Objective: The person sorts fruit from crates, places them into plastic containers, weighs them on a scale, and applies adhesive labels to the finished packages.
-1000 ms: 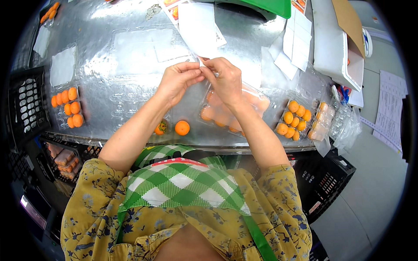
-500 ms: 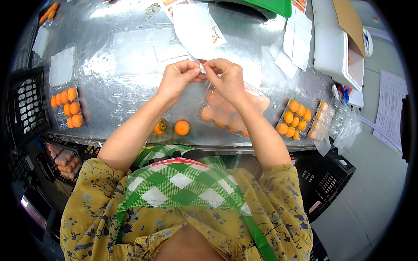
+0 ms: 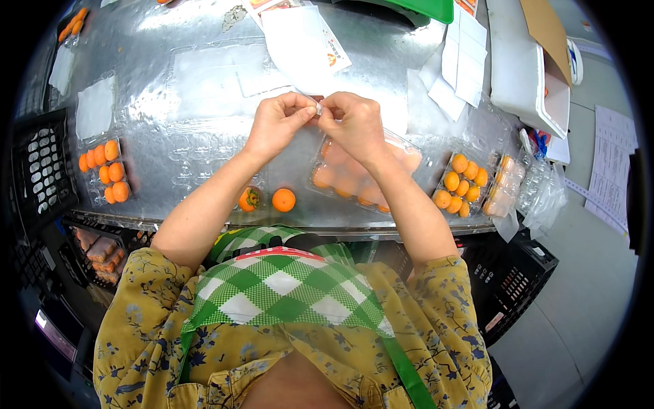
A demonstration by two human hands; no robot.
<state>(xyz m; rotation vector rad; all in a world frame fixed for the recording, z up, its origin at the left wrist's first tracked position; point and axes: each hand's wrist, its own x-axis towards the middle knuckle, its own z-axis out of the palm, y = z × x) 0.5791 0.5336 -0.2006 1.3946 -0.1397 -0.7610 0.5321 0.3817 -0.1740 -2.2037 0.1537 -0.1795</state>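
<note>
My left hand (image 3: pixel 279 126) and my right hand (image 3: pixel 355 128) meet above the metal table, fingertips pinched together on a small white scrap (image 3: pixel 318 108). It looks like a crumpled bit of paper or film; its exact kind is too small to tell. Just under my right wrist lies a closed clear plastic box (image 3: pixel 338 178) of orange fruit. Two loose fruits rest near the table's front edge: a persimmon (image 3: pixel 249 198) with its green calyx showing, and another orange fruit (image 3: pixel 284 200) beside it. Beyond my fingertips lie white paper sheets (image 3: pixel 294 48).
Open trays of orange fruit stand at left (image 3: pixel 114 172) and right (image 3: pixel 460 183). Empty clear trays (image 3: pixel 197 160) lie left of my hands. A green tray (image 3: pixel 429 8) is at the back, a white foam box (image 3: pixel 521 75) at the right. Black crates (image 3: pixel 44 163) flank the table.
My fingers have shifted slightly on the small white scrap, still pinching it. The paper sheets appear a little farther left and up. The fruit stays where it was.
</note>
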